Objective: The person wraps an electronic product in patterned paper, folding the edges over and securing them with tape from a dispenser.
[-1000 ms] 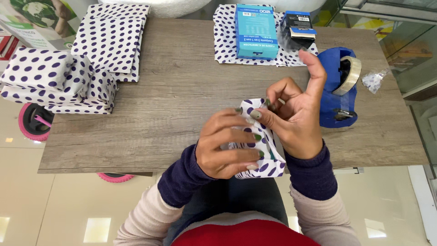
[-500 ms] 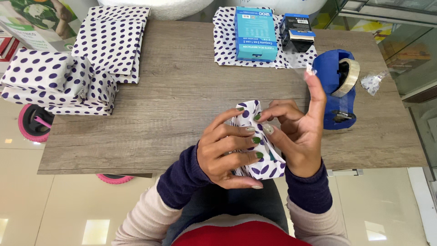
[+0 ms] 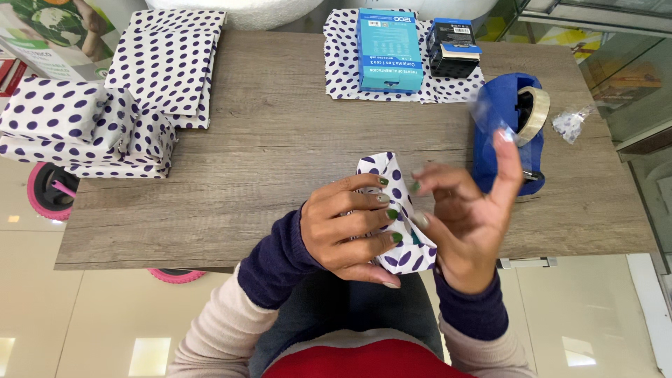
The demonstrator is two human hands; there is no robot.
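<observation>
My left hand [image 3: 346, 227] grips a small package [image 3: 383, 171] half wrapped in white paper with dark purple dots, holding it just above the near edge of the wooden table [image 3: 266, 154]. My right hand [image 3: 469, 231] is beside the package on its right, fingers spread. Its index finger points up with a strip of clear tape [image 3: 488, 115] stuck to the tip, and its other fingertips hover close to the package's top flap. A blue tape dispenser [image 3: 483, 164] stands right behind that hand.
A blue box [image 3: 388, 49] and a black box [image 3: 451, 45] lie on a dotted sheet [image 3: 341, 63] at the back. Folded dotted sheets [image 3: 164, 63] and several wrapped packages [image 3: 63, 119] fill the left side. A crumpled scrap [image 3: 570, 122] lies far right.
My right hand has moved away from the package's flap, toward the dispenser and back, its index finger now carrying a strip of tape. My left hand keeps its grip on the package.
</observation>
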